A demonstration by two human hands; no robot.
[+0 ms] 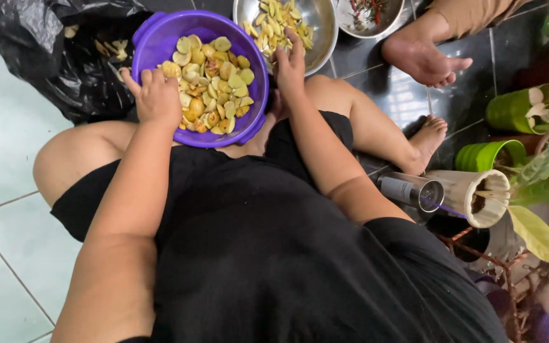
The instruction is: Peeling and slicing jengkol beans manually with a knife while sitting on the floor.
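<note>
While the purple bowl (160,44) sits propped on the lap like this, the main thing is keeping it level. The left hand (157,96) clamps the near rim, fingers curled over the edge into the bowl and just touching the yellow cut pieces (214,82) heaped inside. That grip looks solid to me, but it's all on one side, so I'd say press the bowl's base down against the thigh rather than lifting by the rim, or the pile slides away from the fingers.

The right hand (290,63) is beyond the bowl's far side, fingers stretched out fairly flat over the rim of the steel bowl (322,38), fingertips resting among more yellow pieces (274,19) in there. I can't tell if it's actually pinching anything. Best guess: scoop small handfuls, keeping the two rims touching so nothing drops between them.

Past the left fingers lies a black plastic bag (46,57) with scraps. Further out beyond the right fingertips, a second steel bowl (382,22) holds red chillies, and another person's foot (420,57) rests on the dark tiles.
</note>
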